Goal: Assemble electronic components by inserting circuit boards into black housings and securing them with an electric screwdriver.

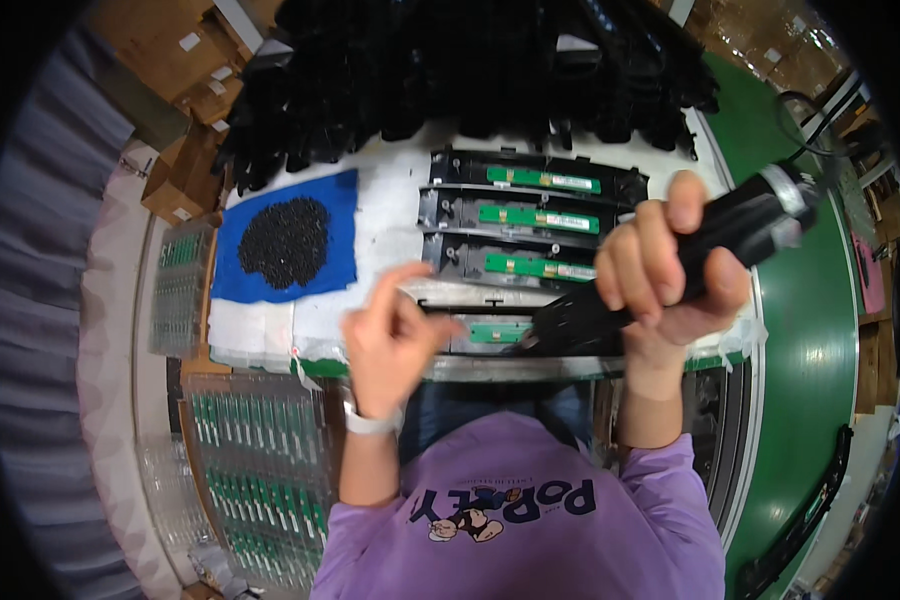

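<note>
My right hand point(665, 265) is wrapped round a black electric screwdriver point(730, 225), which slants down to the left. The tool's tip is over the right part of a green circuit board point(495, 332) in the nearest black plastic strip point(460, 345). At that strip's left end is my left hand point(385, 340), its thumb and forefinger apart and nothing visible between them. Beyond it lie three similar black strips point(460, 262) in a row, each with a green board point(540, 218). A heap of small black screws point(285, 240) rests on a blue cloth point(340, 225) to the left.
A large pile of black plastic parts point(450, 80) covers the table's far side. Clear trays of green boards point(255, 430) stand at the lower left. On the right are a green surface point(790, 380) and a long black strip point(805, 515). The screwdriver's cable point(820, 140) runs up right.
</note>
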Motion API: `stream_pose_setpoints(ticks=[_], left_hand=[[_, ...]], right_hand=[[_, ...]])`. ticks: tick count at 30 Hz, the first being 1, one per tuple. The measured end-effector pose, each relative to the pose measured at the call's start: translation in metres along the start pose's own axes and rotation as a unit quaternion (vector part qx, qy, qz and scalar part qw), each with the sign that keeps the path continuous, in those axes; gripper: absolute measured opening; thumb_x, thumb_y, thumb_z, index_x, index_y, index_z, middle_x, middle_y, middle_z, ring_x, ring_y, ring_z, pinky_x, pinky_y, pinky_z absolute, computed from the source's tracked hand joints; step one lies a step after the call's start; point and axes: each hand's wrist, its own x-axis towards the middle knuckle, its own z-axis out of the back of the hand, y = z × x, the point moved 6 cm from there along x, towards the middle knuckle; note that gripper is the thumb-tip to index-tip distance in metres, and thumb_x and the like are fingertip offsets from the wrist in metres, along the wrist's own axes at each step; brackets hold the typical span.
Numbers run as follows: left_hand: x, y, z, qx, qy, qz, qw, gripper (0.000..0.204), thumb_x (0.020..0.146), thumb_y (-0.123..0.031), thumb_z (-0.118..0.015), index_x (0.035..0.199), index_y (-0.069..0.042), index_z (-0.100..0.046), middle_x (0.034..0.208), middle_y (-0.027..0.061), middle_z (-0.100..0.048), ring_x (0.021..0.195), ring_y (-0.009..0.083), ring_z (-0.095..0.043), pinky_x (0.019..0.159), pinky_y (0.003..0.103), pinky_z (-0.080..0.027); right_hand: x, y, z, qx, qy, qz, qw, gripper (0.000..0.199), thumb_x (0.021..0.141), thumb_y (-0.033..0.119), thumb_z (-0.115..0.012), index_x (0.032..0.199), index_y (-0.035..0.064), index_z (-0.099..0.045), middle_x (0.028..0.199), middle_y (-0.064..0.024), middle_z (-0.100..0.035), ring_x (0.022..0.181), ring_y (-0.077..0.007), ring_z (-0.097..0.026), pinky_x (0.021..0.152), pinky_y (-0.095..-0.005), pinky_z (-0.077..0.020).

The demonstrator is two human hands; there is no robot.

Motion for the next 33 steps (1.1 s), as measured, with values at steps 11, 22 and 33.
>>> stream_pose_setpoints(ticks=[11,22,33], left_hand=[[0.059,0.054,0.057,0.568,-0.181,-0.094,0.798,0.032,0.094,-0.027,-0.047,0.114,-0.005,-0.057,0.133,0.0217,-0.041,0.128,0.0419,-0.030,0.103,0.050,-0.027],[-0.008,-0.010,-0.030,0.150,0.153,-0.225,0.951,0.050,0.070,-0.027,-0.074,0.111,-0.004,-0.059,0.132,0.0194,-0.045,0.126,0.0406,-0.040,0.100,0.050,-0.032],[-0.021,-0.007,-0.052,0.196,0.212,-0.230,0.929,0.052,0.068,-0.026,-0.075,0.113,-0.005,-0.058,0.123,0.0143,-0.054,0.119,0.0332,-0.049,0.099,0.049,-0.031]], right_hand=[[-0.042,0.045,0.004,-0.308,-0.079,-0.061,0.946,0.039,0.075,0.027,-0.070,0.095,0.0064,-0.043,0.057,0.0016,-0.048,0.041,-0.0093,-0.047,0.044,-0.0230,-0.0395],[-0.043,0.043,0.011,-0.335,-0.102,-0.076,0.934,0.041,0.075,0.026,-0.069,0.099,0.0056,-0.043,0.060,0.0006,-0.049,0.043,-0.0100,-0.047,0.047,-0.0242,-0.0400],[-0.043,0.037,0.008,-0.335,-0.131,-0.081,0.930,0.040,0.073,0.024,-0.071,0.096,0.0060,-0.043,0.062,-0.0006,-0.050,0.045,-0.0100,-0.047,0.044,-0.0229,-0.0379]])
